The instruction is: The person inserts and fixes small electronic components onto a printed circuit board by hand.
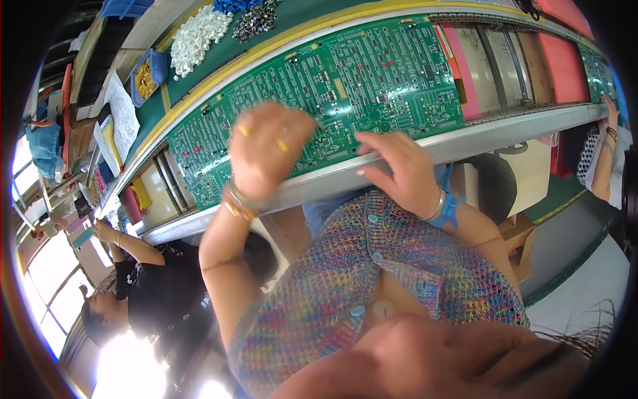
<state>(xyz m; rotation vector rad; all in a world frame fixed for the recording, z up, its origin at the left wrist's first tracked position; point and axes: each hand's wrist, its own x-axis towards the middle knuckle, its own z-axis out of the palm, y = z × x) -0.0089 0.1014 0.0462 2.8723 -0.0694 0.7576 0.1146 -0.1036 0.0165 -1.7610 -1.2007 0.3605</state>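
My left hand [269,153] hovers above the middle of a large green circuit board [392,80]. It is blurred by motion and its fingers are curled in; whatever they hold, if anything, is hidden. Two yellow bands show on it, and gold-coloured bangles ring the wrist. At the board's near edge, over the metal rail [478,132], my right hand [404,171] has its thumb and fingers apart, with nothing seen between them. A blue strap [450,209] circles the right wrist. Small red, white and dark components are spread over the board.
Beyond the far rail lie heaps of white connectors [201,40] and dark small parts [256,21]. A blue bin [149,78] holds yellow parts; papers [121,113] lie beside it. Co-workers' arms reach in at left [143,247] and right [603,156]. A red panel [563,66] lies farther along the line.
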